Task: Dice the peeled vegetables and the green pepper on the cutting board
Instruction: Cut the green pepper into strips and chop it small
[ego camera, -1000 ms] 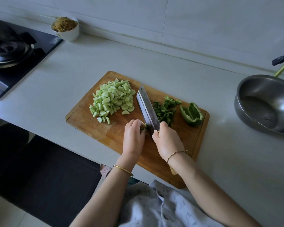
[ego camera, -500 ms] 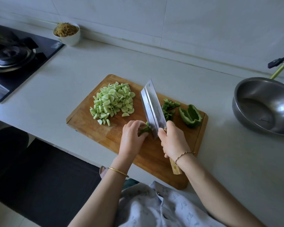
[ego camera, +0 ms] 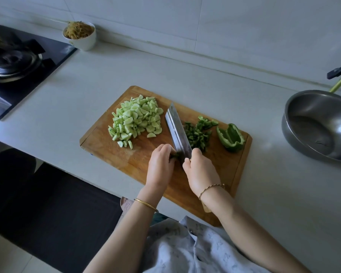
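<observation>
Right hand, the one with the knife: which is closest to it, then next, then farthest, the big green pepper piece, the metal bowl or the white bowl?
1. Big green pepper piece, right end of the cutting board.
2. Metal bowl, on the counter to the right.
3. White bowl, far back left beside the stove.

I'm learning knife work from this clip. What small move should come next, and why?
Probably inch the left hand back along the pepper strip and chop down with the cleaver held in the right hand. A short bit of strip shows at the fingertips beside the blade, diced pepper lies to its right, and a pepper half waits uncut.
</observation>
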Demonstrator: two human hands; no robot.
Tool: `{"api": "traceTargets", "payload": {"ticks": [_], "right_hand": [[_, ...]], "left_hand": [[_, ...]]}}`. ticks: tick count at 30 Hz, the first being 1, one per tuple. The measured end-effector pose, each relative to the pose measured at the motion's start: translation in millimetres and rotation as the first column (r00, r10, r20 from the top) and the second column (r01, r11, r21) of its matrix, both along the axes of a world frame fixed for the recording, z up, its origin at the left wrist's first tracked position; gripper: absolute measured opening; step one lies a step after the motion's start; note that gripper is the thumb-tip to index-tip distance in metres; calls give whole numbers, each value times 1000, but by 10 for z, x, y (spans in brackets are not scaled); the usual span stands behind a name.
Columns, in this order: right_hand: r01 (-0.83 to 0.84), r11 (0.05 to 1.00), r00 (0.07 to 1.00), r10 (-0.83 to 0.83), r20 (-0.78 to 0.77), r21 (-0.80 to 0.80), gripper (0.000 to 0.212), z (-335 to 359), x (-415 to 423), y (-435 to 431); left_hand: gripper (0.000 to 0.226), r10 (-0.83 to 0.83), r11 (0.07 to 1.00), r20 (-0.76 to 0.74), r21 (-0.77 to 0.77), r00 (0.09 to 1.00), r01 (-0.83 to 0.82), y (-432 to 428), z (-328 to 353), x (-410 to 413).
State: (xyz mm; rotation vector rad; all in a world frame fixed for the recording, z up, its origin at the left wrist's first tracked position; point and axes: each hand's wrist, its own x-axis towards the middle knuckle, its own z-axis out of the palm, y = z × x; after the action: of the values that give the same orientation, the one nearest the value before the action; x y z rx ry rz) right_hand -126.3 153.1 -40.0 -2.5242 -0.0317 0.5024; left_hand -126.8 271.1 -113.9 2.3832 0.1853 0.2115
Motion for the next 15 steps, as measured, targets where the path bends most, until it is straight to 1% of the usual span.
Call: {"api": "traceTargets", "payload": {"ticks": [2, 5, 7, 10, 15], "right_hand": [[40, 998, 999, -39, -9, 40, 15, -42, 7, 12], [145, 975, 989, -138, -55, 166, 15, -94, 53, -14], [190, 954, 982, -180, -60, 234, 16, -93, 73, -50], [177, 944, 984, -175, -31, 277, 17, -53, 69, -107], [129, 956, 991, -129, -16, 265, 16, -27, 21, -162]], "left_hand": [[15, 12, 1000, 13, 2, 1000, -12, -15, -17, -21], [12, 17, 1000, 17, 0, 1000, -17, -14, -8, -19], [10, 22, 999, 17, -24, 1000, -21, -14, 5, -6], [8, 48, 998, 13, -52, 999, -47, -19, 26, 13], [9, 72, 996, -23, -58, 997, -74, -41, 77, 58]]}}
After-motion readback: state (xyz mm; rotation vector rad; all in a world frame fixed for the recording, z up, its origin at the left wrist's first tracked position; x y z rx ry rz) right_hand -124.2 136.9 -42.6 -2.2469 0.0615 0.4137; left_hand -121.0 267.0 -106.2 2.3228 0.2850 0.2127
